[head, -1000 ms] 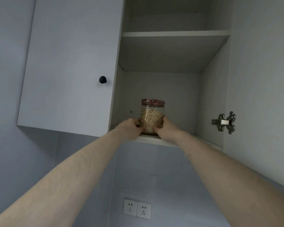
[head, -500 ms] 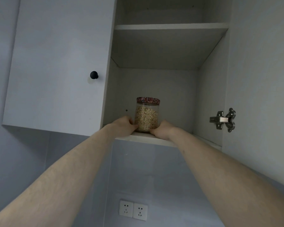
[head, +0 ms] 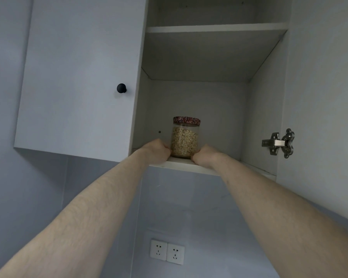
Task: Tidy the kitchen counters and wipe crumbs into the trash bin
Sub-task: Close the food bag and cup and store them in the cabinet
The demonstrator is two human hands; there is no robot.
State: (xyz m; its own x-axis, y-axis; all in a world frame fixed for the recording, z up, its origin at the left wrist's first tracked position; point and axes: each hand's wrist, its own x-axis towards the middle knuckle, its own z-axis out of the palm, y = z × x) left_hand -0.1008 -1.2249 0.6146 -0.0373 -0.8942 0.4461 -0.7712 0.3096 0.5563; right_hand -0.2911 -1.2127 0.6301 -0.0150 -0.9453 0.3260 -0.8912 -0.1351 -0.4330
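left hand [head: 158, 150] raised, curled | right hand [head: 204, 155] raised, seemingly curled

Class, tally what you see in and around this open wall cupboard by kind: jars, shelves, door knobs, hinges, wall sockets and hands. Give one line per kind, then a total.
Glass jar of oats: 1
Shelves: 2 (lower shelf, upper shelf)
Black door knob: 1
Metal hinge: 1
Wall sockets: 2 (left socket, right socket)
Hands: 2 (left hand, right hand)
Total: 9
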